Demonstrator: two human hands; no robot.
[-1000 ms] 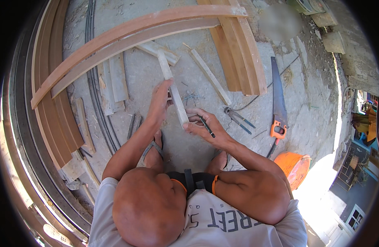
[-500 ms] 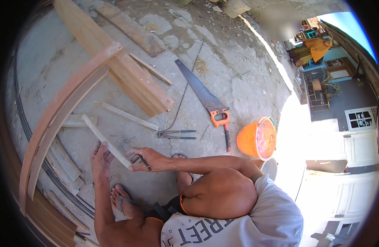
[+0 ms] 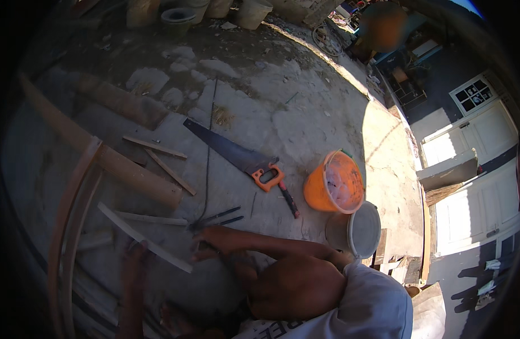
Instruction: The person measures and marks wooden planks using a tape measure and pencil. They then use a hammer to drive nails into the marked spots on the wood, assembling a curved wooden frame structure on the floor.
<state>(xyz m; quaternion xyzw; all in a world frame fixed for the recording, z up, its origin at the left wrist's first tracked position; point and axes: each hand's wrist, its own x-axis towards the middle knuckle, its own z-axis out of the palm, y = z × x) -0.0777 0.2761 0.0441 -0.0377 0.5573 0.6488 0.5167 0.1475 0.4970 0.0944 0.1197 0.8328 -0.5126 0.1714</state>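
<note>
A bare left hand [image 3: 134, 265], blurred, is at a pale wooden strip [image 3: 152, 247], thumb and fingers about its middle, apparently holding it; how tight the grip is, I cannot tell. The strip slants in front of the person, its near end beside the right hand [image 3: 219, 240]. That hand is partly curled — something dark shows at its fingers, too dim to name — and whether it touches the strip is unclear.

The step in hand seems to be handling and positioning this one strip. The next move, I judge, calls for a steady left hold and a clear view of the near end for the right hand.

Just beyond the right hand lie the handles of pincers [image 3: 219, 216]. To the left, a long reddish beam [image 3: 61, 214] rests across other timber. Further out are a handsaw [image 3: 234, 151], its orange grip beside a red-and-black handle [image 3: 288, 199], then an orange bucket [image 3: 318, 189] next to a grey bucket [image 3: 339, 230]. White doors [image 3: 469, 138] stand farthest, partly sunlit.
</note>
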